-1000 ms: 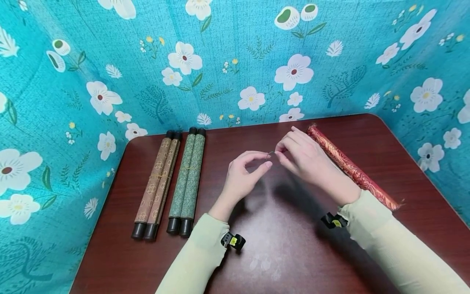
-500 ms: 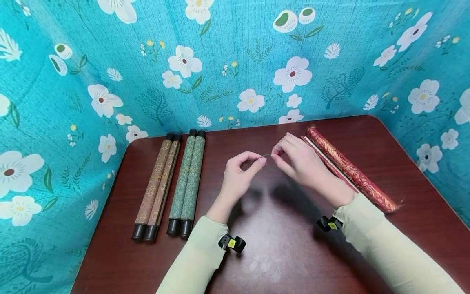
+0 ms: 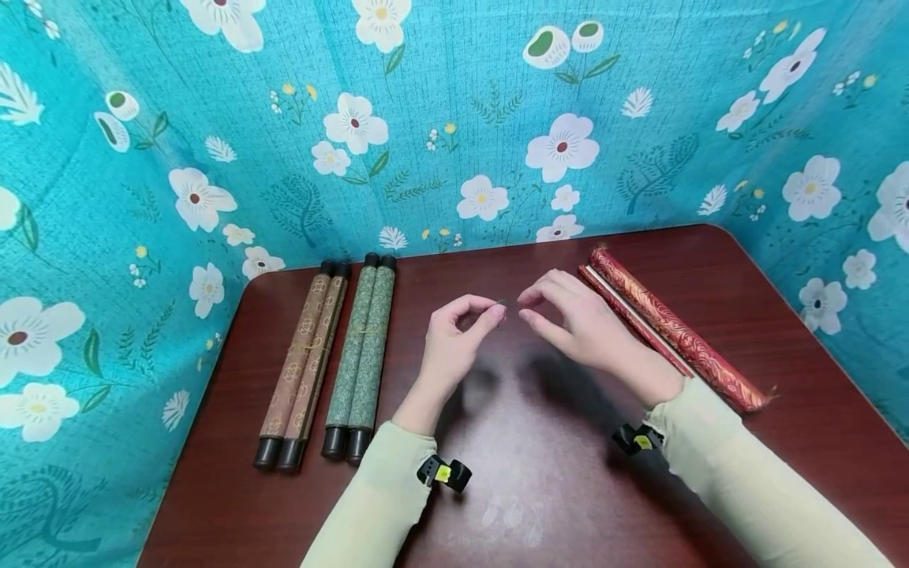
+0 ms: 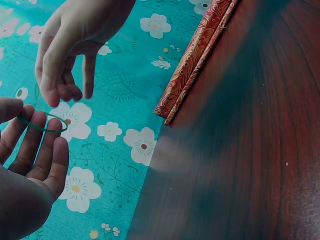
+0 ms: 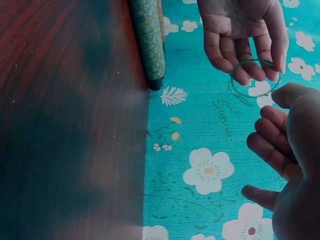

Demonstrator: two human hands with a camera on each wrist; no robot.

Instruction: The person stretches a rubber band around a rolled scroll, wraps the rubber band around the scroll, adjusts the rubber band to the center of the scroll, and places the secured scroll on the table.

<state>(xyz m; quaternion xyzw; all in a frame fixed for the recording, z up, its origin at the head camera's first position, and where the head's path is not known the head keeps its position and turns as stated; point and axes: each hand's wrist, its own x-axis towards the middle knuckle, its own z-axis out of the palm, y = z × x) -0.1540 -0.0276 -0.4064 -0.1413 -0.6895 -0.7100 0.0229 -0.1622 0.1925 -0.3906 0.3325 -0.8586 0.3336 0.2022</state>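
Observation:
My left hand (image 3: 450, 343) pinches a thin green rubber band (image 4: 45, 130) between thumb and forefinger, above the table. In the right wrist view the band hangs as a loose loop in front of the left fingers. My right hand (image 3: 578, 319) is just right of it, thumb and fingers parted and holding nothing; in the right wrist view its thumb (image 5: 287, 94) is close to the loop's edge. To the right of that hand lies a red and gold brocade scroll (image 3: 678, 331), rolled from both sides, with a pale strip between its thick and thin rolls.
On the left of the dark wooden table (image 3: 511, 489) lie a brown patterned scroll (image 3: 301, 355) and a green patterned scroll (image 3: 364, 347), both double-rolled, black-knobbed and banded round the middle. A turquoise floral cloth (image 3: 426, 118) hangs behind and at the sides.
Both hands held the band between them earlier. My right fingers have let go and spread, and my left hand has drawn slightly left with the band. The red scroll's thinner roll has come into view.

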